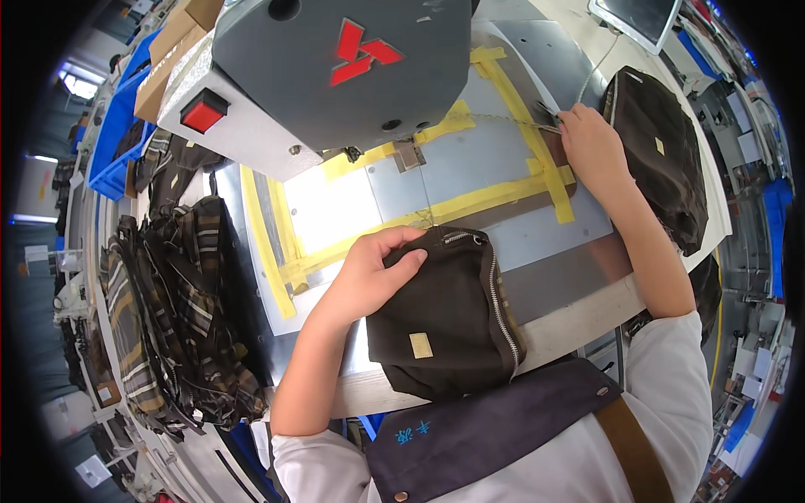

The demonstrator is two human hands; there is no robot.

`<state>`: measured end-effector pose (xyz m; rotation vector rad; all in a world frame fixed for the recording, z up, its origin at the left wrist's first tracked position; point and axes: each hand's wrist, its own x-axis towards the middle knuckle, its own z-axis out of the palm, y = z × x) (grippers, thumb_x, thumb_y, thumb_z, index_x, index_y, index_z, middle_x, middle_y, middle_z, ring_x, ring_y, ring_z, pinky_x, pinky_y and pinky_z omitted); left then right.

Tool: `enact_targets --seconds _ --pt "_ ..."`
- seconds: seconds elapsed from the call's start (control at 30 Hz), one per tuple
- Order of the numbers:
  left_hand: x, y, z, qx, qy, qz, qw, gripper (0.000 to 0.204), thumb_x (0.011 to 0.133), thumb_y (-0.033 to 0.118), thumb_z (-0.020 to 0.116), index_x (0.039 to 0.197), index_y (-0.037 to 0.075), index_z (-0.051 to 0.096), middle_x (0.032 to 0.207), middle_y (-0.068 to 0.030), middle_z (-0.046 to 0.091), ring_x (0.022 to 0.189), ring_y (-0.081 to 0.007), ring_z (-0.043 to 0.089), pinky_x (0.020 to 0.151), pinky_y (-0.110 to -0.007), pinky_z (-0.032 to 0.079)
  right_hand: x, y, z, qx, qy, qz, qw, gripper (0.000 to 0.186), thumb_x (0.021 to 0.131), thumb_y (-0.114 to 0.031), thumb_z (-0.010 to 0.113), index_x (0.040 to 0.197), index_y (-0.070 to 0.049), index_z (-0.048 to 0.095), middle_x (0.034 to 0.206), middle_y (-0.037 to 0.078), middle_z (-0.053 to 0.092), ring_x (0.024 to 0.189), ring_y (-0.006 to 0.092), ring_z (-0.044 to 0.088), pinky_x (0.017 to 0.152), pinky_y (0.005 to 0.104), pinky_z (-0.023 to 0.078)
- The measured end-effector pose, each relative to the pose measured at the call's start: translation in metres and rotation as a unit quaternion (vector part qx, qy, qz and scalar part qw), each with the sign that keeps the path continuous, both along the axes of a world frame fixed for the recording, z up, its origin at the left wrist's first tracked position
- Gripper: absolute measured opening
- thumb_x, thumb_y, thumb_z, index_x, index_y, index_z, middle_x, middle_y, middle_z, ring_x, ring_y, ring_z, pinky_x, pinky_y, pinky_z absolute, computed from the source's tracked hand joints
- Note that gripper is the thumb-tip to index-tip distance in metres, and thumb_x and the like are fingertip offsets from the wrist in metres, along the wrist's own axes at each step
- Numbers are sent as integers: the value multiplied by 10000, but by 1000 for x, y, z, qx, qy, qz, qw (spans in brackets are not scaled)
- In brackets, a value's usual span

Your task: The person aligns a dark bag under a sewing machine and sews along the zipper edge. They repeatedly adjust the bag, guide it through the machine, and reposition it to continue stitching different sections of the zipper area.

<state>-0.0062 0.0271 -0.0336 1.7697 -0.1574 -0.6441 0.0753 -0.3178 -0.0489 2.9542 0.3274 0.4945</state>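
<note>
A dark brown fabric pouch (419, 310) with a silver zipper along its right side and a small pale label lies at the table's near edge. My left hand (373, 272) pinches its upper left corner between thumb and fingers. Loose thread (429, 216) runs up from the pouch's top edge toward the sewing machine head (352, 75). My right hand (594, 149) is farther off at the right, fingers closed around what look like small thread snips (547, 109), whose tips stick out past the fingers. A light cord (594, 71) leads to that hand; its end is hidden there.
Yellow tape (453, 205) marks the metal machine bed (470, 168). Another dark pouch (658, 159) lies at the right, below a screen (641, 21). Striped and brown bags (176, 318) are piled at the left, near a blue bin (126, 126). A red switch (204, 111) sits on the machine's side.
</note>
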Motion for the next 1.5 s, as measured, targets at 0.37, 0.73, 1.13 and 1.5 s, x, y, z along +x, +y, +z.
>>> enact_targets --seconds 0.37,0.73,1.13,1.5 --pt "-4 2 -5 -17 -26 -2 1000 279 904 53 592 1170 -10 537 970 11 587 880 -50 511 808 -211 434 -44 75 50 164 57 199 965 182 866 -191 603 994 -64 582 902 70 564 860 266 587 711 375 477" --pt "-4 4 -6 -21 -50 1 999 291 889 72 589 1154 -36 534 886 -49 611 805 -96 509 760 -249 442 10 117 38 -20 41 459 887 226 802 -299 664 795 -104 550 813 22 539 812 190 554 711 314 457" --pt "-7 0 0 -69 -5 52 996 173 941 131 594 1034 -12 567 806 33 563 736 -36 447 660 -206 387 -8 99 16 215 11 313 925 250 884 -317 604 921 -71 636 868 85 628 804 246 600 742 378 471" --pt "-8 -4 8 -64 -11 45 997 103 918 106 620 922 3 613 720 55 539 653 -20 411 585 -191 345 -38 121 26 562 489 245 621 112 840 -84 686 905 -3 646 840 40 636 781 105 583 721 252 478"
